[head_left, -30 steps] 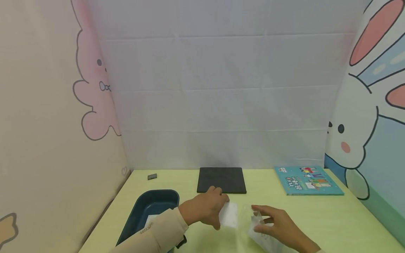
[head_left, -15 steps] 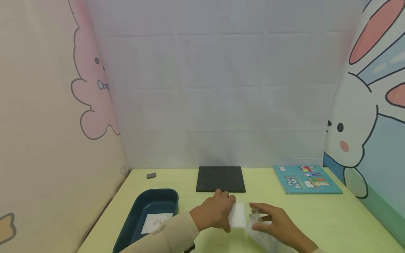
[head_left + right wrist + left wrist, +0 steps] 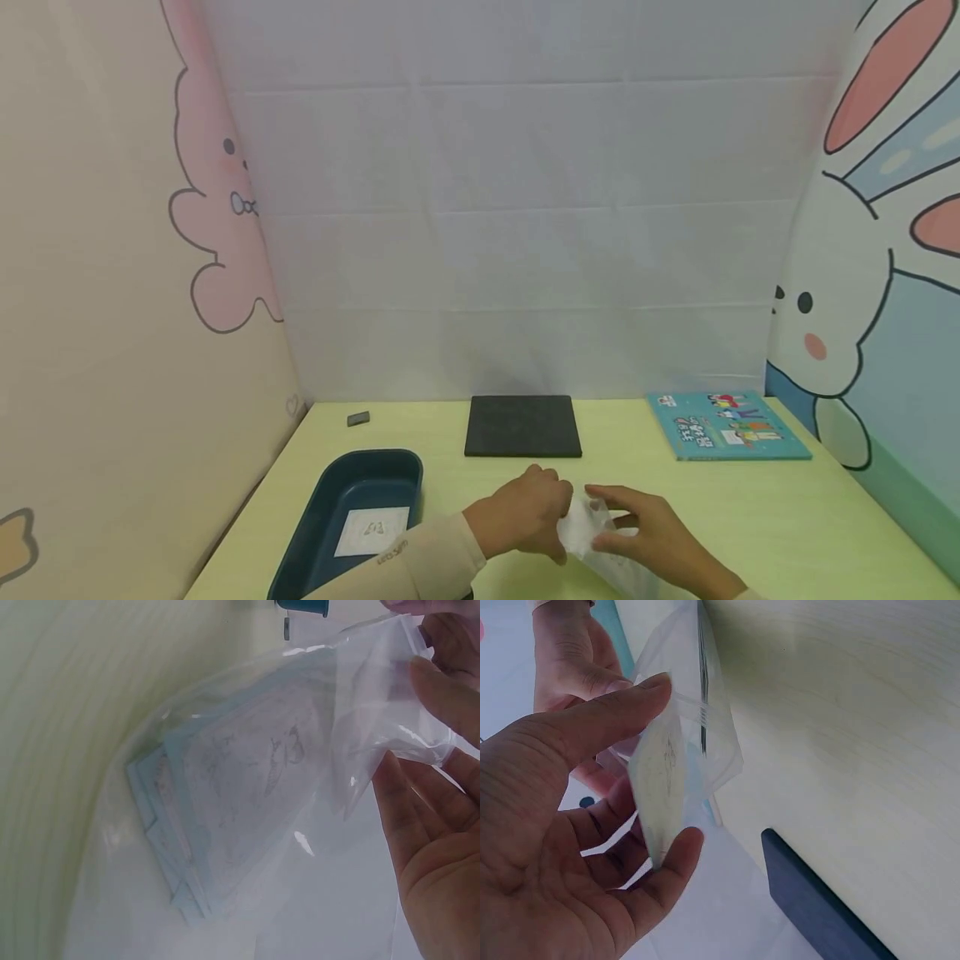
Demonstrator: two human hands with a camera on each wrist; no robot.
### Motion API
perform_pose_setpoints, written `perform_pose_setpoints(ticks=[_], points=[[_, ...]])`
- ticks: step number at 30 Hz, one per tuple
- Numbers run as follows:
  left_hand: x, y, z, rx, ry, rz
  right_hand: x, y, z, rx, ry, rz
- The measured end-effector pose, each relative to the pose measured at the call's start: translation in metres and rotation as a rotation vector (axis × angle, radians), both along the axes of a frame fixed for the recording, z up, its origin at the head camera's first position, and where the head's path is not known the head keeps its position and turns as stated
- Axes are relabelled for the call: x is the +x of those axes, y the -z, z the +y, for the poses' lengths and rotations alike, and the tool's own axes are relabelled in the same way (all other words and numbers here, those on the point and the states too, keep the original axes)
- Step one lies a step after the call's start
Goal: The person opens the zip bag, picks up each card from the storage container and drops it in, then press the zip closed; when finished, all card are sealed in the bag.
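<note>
My left hand (image 3: 525, 512) grips a thin white card (image 3: 660, 787) by its edges, thumb on one side and fingertips on the opposite one. The card's leading end lies at the mouth of a clear plastic bag (image 3: 360, 712). My right hand (image 3: 652, 537) holds that bag near its mouth between thumb and fingers, spreading it. Inside the bag, several cards (image 3: 251, 761) with pale blue edges and faint line drawings lie stacked. A white card with a line drawing (image 3: 372, 531) lies in the dark teal tray (image 3: 327, 492), left of my left forearm.
At the back of the pale yellow table (image 3: 757, 517) lies a flat black board (image 3: 522, 426). A teal picture book (image 3: 731, 427) lies at the back right. Near the back left is a small grey block (image 3: 358, 418). A white sheet hangs behind the table.
My left hand has moved right with its card, bringing it to the bag's mouth. The right hand has shifted slightly left with the bag. More of the card in the tray now shows.
</note>
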State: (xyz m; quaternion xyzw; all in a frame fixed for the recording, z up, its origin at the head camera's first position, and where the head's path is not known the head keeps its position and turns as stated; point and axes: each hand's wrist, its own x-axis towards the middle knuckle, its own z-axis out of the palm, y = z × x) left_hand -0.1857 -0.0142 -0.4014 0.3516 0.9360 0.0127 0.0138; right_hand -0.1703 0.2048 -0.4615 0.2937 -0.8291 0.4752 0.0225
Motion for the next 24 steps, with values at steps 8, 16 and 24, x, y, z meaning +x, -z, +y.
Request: perform_pose_setpoints(ticks=[8, 16, 24], points=[[-0.003, 0.008, -0.008, -0.026, 0.149, 0.035, 0.001, 0.003, 0.0, 0.004, 0.007, 0.025], [-0.004, 0.006, -0.025, 0.023, 0.12, 0.12, 0.001, 0.001, 0.002, 0.033, 0.036, 0.009], [-0.003, 0.003, -0.033, 0.072, -0.014, -0.035, 0.001, 0.001, 0.002, 0.013, 0.036, 0.023]])
